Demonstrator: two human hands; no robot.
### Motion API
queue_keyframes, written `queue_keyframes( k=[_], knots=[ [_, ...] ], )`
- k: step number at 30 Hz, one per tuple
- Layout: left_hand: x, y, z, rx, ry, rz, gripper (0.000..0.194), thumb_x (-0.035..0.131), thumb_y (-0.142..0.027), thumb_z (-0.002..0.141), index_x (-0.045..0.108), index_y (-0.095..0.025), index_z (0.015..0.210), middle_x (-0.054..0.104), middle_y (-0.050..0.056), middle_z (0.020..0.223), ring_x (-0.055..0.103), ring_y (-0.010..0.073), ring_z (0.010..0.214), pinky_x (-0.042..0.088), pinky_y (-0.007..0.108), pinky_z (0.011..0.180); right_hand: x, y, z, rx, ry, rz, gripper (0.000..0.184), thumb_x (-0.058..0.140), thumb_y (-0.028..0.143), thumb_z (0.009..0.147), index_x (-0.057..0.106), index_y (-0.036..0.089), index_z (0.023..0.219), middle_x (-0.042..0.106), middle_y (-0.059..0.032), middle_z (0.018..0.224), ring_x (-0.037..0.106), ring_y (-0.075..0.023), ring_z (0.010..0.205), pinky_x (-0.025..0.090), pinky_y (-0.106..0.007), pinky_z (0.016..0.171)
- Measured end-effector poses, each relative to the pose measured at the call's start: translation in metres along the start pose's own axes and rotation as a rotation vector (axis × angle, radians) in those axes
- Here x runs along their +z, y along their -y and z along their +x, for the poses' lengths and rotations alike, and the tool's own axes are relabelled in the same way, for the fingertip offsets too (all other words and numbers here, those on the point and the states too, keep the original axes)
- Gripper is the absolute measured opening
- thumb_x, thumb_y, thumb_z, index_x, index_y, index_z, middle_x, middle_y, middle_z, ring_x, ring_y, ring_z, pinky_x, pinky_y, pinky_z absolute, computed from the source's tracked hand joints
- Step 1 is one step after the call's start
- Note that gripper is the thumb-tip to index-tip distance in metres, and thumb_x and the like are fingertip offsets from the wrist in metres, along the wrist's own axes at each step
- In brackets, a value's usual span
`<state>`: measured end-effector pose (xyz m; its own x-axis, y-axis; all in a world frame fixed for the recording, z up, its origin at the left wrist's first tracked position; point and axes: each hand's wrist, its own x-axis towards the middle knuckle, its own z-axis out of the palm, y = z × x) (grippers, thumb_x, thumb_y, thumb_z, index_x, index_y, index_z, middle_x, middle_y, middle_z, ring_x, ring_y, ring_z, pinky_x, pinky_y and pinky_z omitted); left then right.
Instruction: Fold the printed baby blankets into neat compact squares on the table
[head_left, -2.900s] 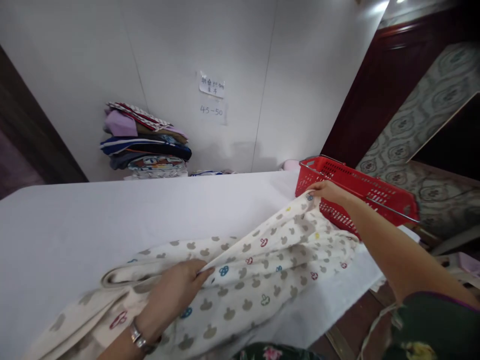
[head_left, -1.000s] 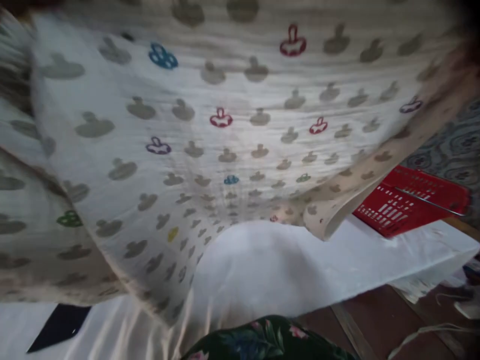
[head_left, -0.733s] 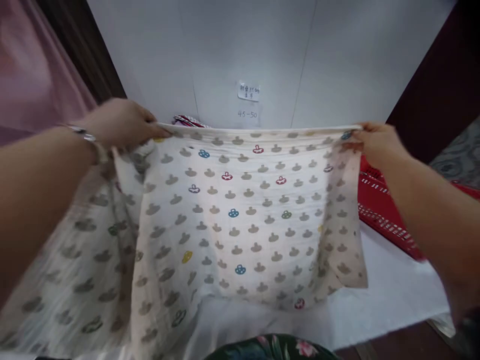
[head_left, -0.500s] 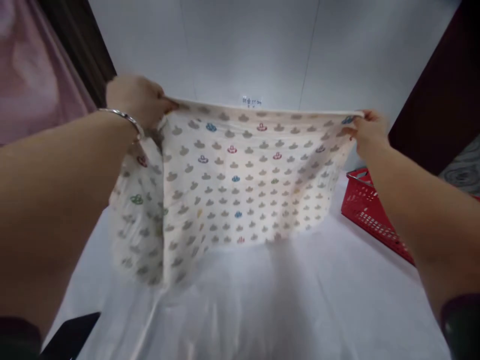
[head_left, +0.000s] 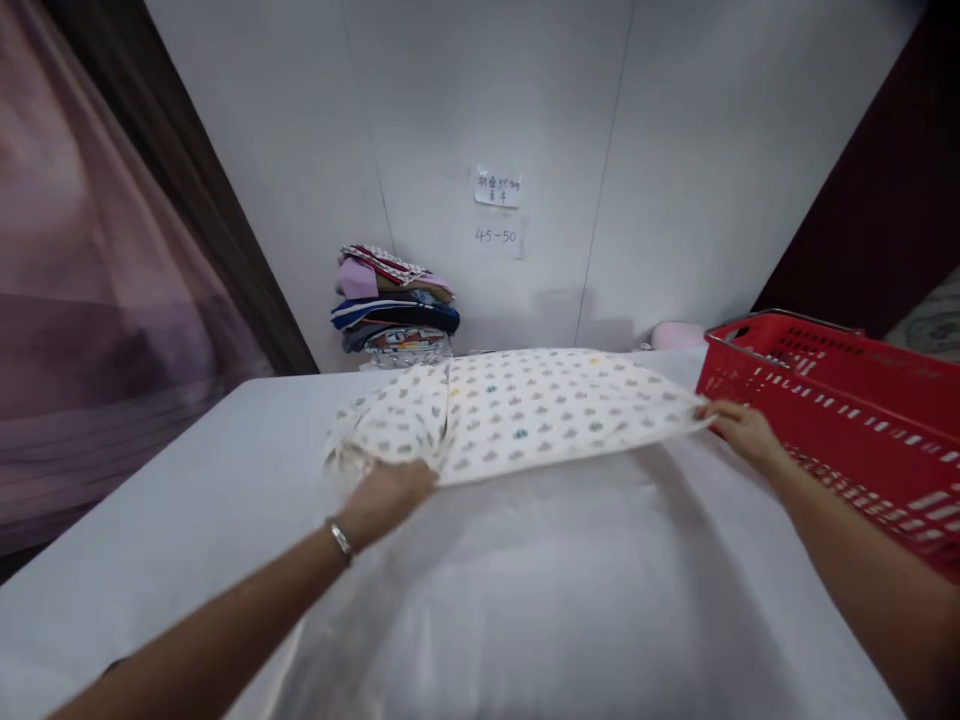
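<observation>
White desk, and over it one cloth, left end bunched, near edge pinched in left grip and right grip, best drawn evenly taut

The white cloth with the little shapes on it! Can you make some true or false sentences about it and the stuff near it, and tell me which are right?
1. The left hand and the right hand both grip the white fabric cloth with small printed shapes. True.
2. The red plastic basket with slotted sides stands on the person's left. False: it stands on the right.
3. A silver metal band is on the left wrist. True.
4. The stack of folded, many-coloured fabrics sits inside the basket. False: it is by the pale flat wall.
5. The white paper label with numbers reads 45-50. True.
</observation>
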<state>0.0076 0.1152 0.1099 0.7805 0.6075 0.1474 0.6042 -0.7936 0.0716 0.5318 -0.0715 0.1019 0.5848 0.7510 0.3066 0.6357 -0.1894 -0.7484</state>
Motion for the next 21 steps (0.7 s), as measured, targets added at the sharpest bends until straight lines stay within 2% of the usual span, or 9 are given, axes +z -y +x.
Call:
queue_keyframes(
  k=[2, 4, 7, 11, 15, 19, 21],
  knots=[
    [0.04, -0.017, -0.013, 0.064, 0.191, 0.063, 0.026, 0.039, -0.025, 0.087, 0.063, -0.019, 0.082, 0.064, 0.004, 0.087, 0.06, 0.0141, 0.07, 0.043, 0.024, 0.061, 0.009, -0.039, -0.031, 0.111, 0.075, -0.062, 0.013, 0.051, 0.024, 0.061, 0.063, 0.02, 0.058, 0.068, -0.0052, 0.072, 0.061, -0.0244, 0.08, 0.045, -0.033, 0.08],
    [0.056, -0.028, -0.021, 0.034, 0.228, 0.099, 0.03, 0.034, -0.023, 0.089, 0.063, -0.019, 0.087, 0.063, 0.005, 0.088, 0.061, 0.0149, 0.071, 0.044, 0.025, 0.06, 0.01, -0.064, -0.056, 0.175, 0.107, -0.11, 0.019, 0.047, 0.028, 0.059, 0.064, 0.02, 0.059, 0.067, -0.004, 0.068, 0.061, -0.024, 0.074, 0.046, -0.033, 0.073],
    [0.052, -0.034, -0.028, 0.002, 0.178, 0.08, 0.032, 0.031, -0.025, 0.09, 0.062, -0.021, 0.092, 0.063, 0.005, 0.09, 0.061, 0.0148, 0.073, 0.044, 0.025, 0.061, -0.003, -0.078, -0.075, 0.21, 0.116, -0.151, 0.027, 0.043, 0.032, 0.06, 0.066, 0.02, 0.065, 0.067, -0.0031, 0.067, 0.061, -0.0229, 0.072, 0.047, -0.031, 0.069],
    [0.045, -0.044, -0.044, 0.065, 0.115, 0.022, 0.029, 0.033, -0.026, 0.09, 0.062, -0.023, 0.091, 0.063, 0.003, 0.089, 0.061, 0.0136, 0.072, 0.045, 0.023, 0.062, -0.029, -0.084, -0.088, 0.144, 0.032, -0.16, 0.028, 0.043, 0.033, 0.062, 0.067, 0.019, 0.07, 0.07, -0.0046, 0.078, 0.062, -0.0237, 0.082, 0.046, -0.031, 0.078],
    [0.057, -0.065, -0.067, 0.136, 0.22, 0.051, 0.026, 0.037, -0.018, 0.088, 0.063, -0.024, 0.086, 0.064, 0.002, 0.084, 0.062, 0.0151, 0.069, 0.046, 0.025, 0.061, -0.045, -0.094, -0.114, 0.141, 0.163, -0.189, 0.027, 0.042, 0.033, 0.065, 0.066, 0.02, 0.068, 0.068, -0.0042, 0.075, 0.063, -0.0229, 0.076, 0.048, -0.03, 0.072],
    [0.059, -0.086, -0.078, 0.153, 0.299, 0.063, 0.03, 0.034, -0.018, 0.088, 0.063, -0.024, 0.09, 0.065, 0.003, 0.088, 0.064, 0.0189, 0.074, 0.048, 0.029, 0.063, -0.056, -0.099, -0.138, 0.095, 0.094, -0.214, 0.023, 0.042, 0.03, 0.062, 0.064, 0.022, 0.063, 0.069, -0.0047, 0.081, 0.063, -0.024, 0.085, 0.049, -0.03, 0.078],
    [0.055, -0.094, -0.08, 0.144, 0.332, 0.068, 0.03, 0.034, -0.019, 0.088, 0.064, -0.023, 0.089, 0.066, 0.004, 0.088, 0.064, 0.0201, 0.074, 0.048, 0.031, 0.062, -0.059, -0.097, -0.145, 0.048, 0.126, -0.247, 0.019, 0.042, 0.026, 0.057, 0.061, 0.022, 0.056, 0.069, -0.0053, 0.081, 0.063, -0.025, 0.09, 0.048, -0.031, 0.082]
  ],
)
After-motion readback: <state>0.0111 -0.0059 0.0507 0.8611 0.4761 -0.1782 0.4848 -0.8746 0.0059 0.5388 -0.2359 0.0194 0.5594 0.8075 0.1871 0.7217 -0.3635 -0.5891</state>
